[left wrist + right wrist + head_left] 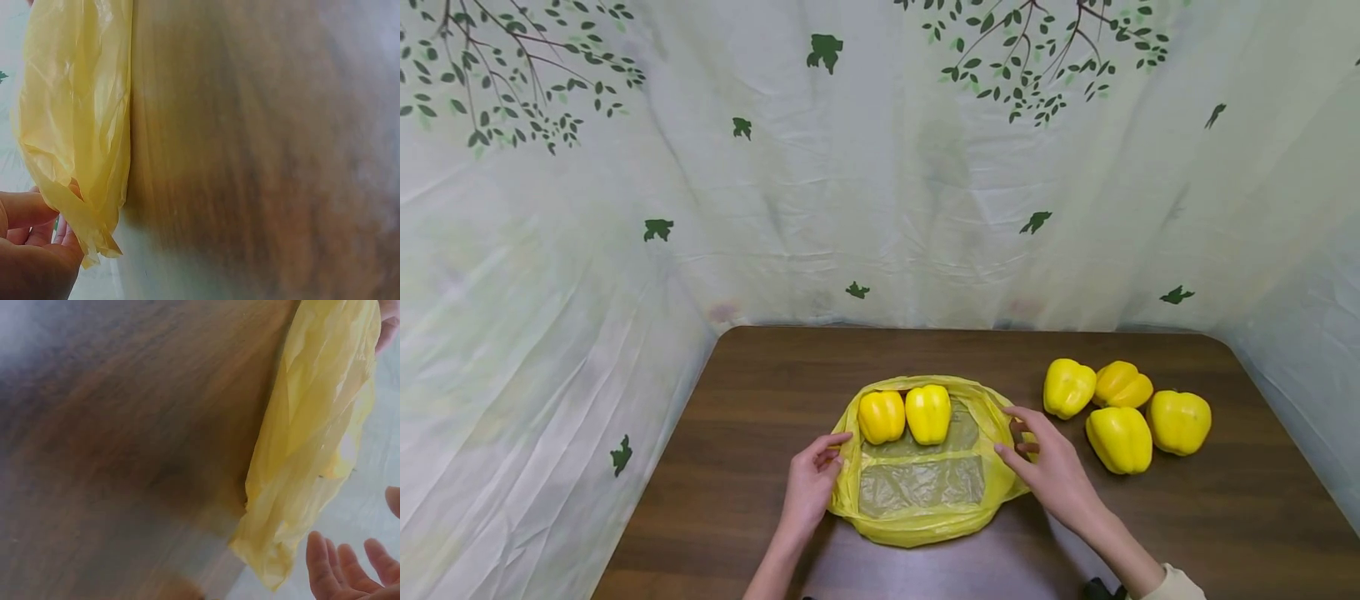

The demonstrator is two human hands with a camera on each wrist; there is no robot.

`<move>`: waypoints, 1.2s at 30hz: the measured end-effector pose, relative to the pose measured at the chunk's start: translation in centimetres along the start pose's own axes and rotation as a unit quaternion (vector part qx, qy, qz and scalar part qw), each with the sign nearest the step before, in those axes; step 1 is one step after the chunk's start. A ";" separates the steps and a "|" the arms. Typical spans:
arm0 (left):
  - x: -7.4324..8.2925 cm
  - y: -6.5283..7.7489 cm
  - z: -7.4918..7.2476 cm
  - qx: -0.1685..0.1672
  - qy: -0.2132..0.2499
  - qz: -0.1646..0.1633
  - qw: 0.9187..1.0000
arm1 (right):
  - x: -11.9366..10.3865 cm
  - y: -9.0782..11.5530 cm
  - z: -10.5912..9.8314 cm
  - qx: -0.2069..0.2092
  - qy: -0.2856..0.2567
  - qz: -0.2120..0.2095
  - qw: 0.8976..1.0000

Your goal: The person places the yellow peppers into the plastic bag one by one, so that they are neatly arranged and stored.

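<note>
A yellow plastic bag [917,533] lies on the table with its mouth spread wide. Inside, along the far side, two yellow bell peppers [882,417] sit side by side. My left hand [814,475] holds the bag's left rim, its fingers [28,209] partly hidden by the plastic in the left wrist view. At the right rim is my right hand [1052,467], thumb and fingers spread apart. In the right wrist view its fingers [320,565] are beside the bag [312,425] with nothing gripped between them.
Several more yellow bell peppers [1118,440] are grouped on the brown wooden table [760,367], to the right of the bag. A pale curtain [887,183] with leaf patterns hangs behind the table and along its sides.
</note>
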State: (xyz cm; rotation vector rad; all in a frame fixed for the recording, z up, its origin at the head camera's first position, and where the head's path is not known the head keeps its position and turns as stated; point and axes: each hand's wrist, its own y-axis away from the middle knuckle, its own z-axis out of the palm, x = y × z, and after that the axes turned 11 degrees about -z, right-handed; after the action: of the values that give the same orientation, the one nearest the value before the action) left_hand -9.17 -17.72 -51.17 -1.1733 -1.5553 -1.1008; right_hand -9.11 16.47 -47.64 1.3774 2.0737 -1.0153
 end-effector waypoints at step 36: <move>-0.1 -0.1 0.1 -0.001 0.008 -0.004 1.000 | 3.2 5.7 -2.4 0.113 0.049 0.025 0.992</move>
State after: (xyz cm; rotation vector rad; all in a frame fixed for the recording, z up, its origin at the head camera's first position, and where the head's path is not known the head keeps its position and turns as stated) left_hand -9.30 -17.66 -51.31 -1.1584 -1.5479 -1.1156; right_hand -5.12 21.55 -50.30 1.6113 2.0302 -1.2142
